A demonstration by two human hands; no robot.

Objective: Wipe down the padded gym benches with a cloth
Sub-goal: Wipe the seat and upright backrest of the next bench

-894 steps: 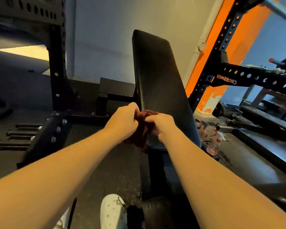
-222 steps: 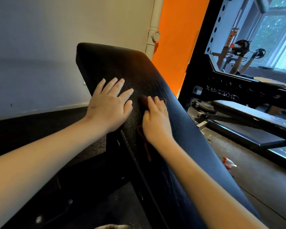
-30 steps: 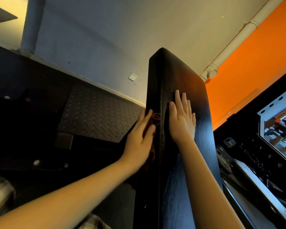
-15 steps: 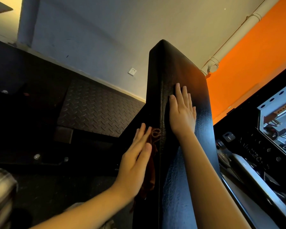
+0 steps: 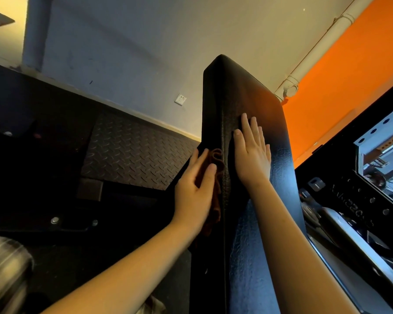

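A dark reddish-brown cloth lies bunched against the left side edge of the upright black textured padded bench, pressed under the straight, parted fingers of the left hand. The right hand lies flat on the pad's face, fingers straight and together.

Left grip and right grip are bare; a blurred striped garment shows lower-left.

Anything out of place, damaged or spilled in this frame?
Nothing stands out. The bench pad looks intact; the left hand presses the bunched cloth against its side edge, the right hand lies flat on its face.
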